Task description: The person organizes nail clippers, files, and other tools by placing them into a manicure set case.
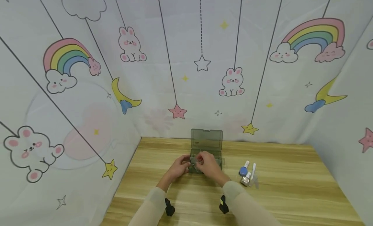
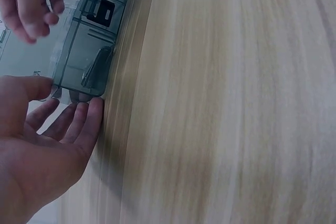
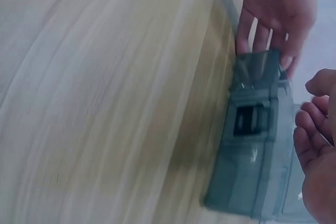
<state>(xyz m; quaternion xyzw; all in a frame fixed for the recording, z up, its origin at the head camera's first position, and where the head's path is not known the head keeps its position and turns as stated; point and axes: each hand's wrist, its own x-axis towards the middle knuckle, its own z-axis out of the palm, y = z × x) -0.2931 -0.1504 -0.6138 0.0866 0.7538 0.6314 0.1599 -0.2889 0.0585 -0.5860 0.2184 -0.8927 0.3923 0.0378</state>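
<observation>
A translucent grey-green plastic box (image 1: 207, 140) stands on the table with its hinged lid raised at the back. My left hand (image 1: 178, 167) grips the box's left end. In the left wrist view its thumb lies at the rim and its fingertips are against the lower corner. Over the front part of the box is my right hand (image 1: 209, 164). Its fingers (image 3: 310, 121) are loosely bent, with the thumb apart from them and nothing visible between. A dark slim metal piece (image 2: 96, 69) shows through the box's front wall, beside the black latch (image 2: 101, 11).
Right of the box lie a blue-capped small bottle (image 1: 243, 170), a clear little bottle (image 1: 245, 180) with a white cap, and a white stick-like item (image 1: 254, 168). Printed fabric walls (image 1: 204, 99) enclose the wooden table (image 1: 291, 187) at the back and both sides.
</observation>
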